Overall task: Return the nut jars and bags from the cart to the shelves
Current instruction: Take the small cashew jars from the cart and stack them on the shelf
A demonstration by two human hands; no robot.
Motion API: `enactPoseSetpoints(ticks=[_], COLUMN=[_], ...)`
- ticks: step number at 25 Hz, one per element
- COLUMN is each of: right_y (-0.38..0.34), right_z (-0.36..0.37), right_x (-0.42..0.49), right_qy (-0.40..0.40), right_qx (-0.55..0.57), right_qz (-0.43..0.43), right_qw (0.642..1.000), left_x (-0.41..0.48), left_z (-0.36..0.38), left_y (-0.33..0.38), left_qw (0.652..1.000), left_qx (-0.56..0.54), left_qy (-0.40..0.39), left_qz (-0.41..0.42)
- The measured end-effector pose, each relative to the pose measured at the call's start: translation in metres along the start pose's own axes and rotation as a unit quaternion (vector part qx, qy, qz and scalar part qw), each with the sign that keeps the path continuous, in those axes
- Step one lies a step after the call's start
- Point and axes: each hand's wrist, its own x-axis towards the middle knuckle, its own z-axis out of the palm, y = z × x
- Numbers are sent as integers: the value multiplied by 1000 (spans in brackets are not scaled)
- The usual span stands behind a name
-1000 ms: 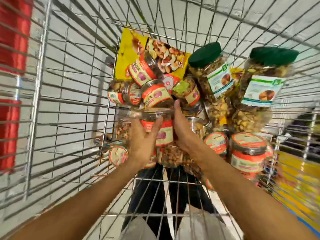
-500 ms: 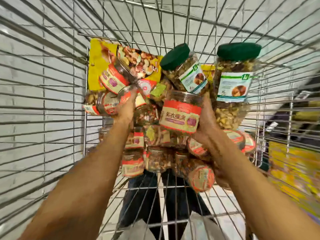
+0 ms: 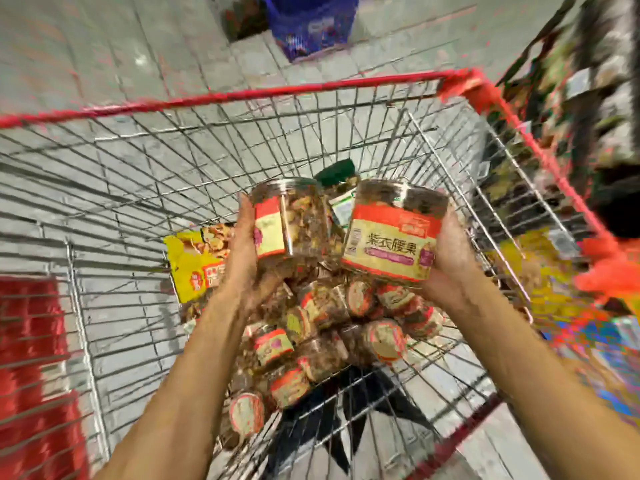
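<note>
Half a second ago both hands were down among the pile; now each has lifted a jar clear of it, so two are ready for the shelves (image 3: 595, 81) at right. The left hand (image 3: 247, 258) has its fingers (image 3: 244, 220) wrapped round a tall jar (image 3: 294, 220); the right hand (image 3: 450, 258) clasps a wide red-labelled jar (image 3: 393, 240). Beneath the fingers, the remaining jars (image 3: 332, 327) and a yellow bag (image 3: 197, 258) lie in the cart (image 3: 277, 95).

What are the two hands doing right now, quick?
Left hand: closed around a clear nut jar, lifted above the pile in the cart.
Right hand: closed around a red-labelled nut jar, also lifted.
</note>
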Motion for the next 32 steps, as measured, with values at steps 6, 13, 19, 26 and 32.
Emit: enactPoseSetpoints(ticks=[6,13,19,26,32], right_y=[-38,-36,-35,-78,-85], right_z=[-79,-214,-373,-529,-624], right_x=[-125,-251,-345,-374,-342], right_qy=[100,168,209,235,194], right_qx=[165,291,324,352,390], right_qz=[-156,-270,-295,-289,-307], right_qw=[969,902,874,859,846], left_x=[-33,-90,-144,-154,-101], left_z=[148,271,371,479,551], left_y=[-33,-157,-311,-453,-553], left_qw=[976,899,892,921,916], left_qx=[80,124,141,185,303], left_qy=[-195,-386,-398,-327,-257], left_qz=[-59,-168,-162,-101,63])
